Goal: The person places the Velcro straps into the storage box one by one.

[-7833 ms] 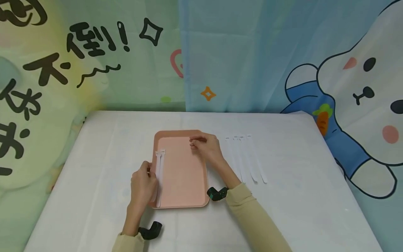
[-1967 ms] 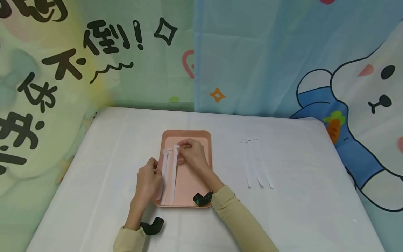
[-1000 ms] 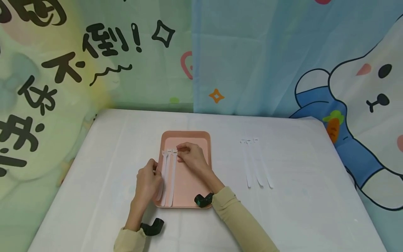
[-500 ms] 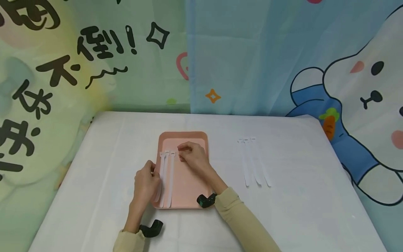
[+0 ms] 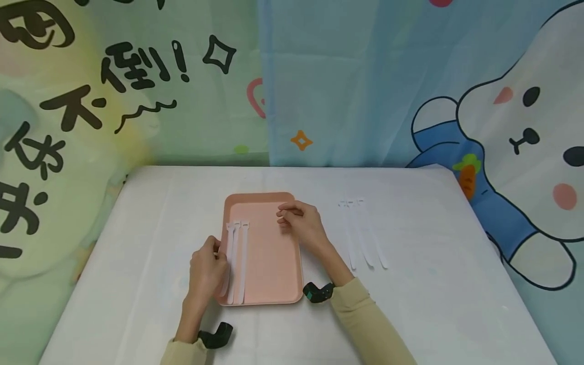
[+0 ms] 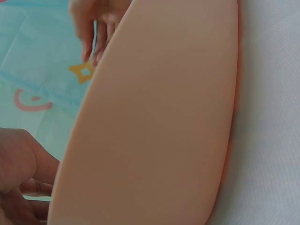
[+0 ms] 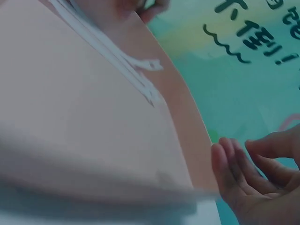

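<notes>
In the head view my left hand [image 5: 207, 267] grips the left rim of a pink rectangular tray [image 5: 269, 253]. Its fingers lie at the edge, and the left wrist view has the tray's outer wall [image 6: 150, 122] in front of part of the hand. Several slim white plastic sticks [image 5: 244, 263] with small T-shaped heads lie lengthwise along the tray's left side; the leftmost is partly covered by that hand. My right hand [image 5: 303, 225] hovers over the tray's upper right edge, fingers loosely bent, nothing between them. The right wrist view shows its thumb and fingertips [image 7: 227, 154] apart.
Three similar white sticks [image 5: 363, 235] lie side by side on the white tabletop [image 5: 433, 284], right of the tray. A printed cloth backdrop [image 5: 337, 86] hangs behind the table. Each wrist carries a black camera [image 5: 318, 292].
My right hand brought a white stick into the tray, set it beside the others and let go, then moved right. One stick fewer lies on the table. The left hand stays at the rim.
</notes>
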{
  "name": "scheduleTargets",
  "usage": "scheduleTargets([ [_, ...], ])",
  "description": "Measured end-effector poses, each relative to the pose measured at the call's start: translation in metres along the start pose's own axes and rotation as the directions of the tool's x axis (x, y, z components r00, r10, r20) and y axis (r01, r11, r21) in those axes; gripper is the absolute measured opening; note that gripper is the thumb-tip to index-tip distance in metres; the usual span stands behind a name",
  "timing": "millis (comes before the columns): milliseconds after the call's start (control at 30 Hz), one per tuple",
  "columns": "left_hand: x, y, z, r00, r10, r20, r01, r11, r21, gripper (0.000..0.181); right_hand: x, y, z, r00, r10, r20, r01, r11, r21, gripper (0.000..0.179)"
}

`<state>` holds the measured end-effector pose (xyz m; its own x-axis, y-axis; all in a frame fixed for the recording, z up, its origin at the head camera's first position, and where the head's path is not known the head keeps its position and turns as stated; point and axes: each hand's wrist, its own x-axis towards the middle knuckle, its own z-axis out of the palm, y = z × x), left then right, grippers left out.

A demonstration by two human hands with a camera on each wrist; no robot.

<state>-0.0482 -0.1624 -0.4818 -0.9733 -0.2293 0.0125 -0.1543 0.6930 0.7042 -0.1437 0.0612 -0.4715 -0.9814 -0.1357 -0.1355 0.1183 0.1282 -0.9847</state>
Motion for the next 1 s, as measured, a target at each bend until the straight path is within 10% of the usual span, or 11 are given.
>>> scheduleTargets([
  [1000, 0.000, -0.003, -0.001, 1.000, -0.007, 0.026, 0.008, 1.000, -0.027, 0.017, -0.002, 0.035, -0.119, 0.904, 0.100, -0.415, -0.180, 0.971, -0.158, 0.031],
])
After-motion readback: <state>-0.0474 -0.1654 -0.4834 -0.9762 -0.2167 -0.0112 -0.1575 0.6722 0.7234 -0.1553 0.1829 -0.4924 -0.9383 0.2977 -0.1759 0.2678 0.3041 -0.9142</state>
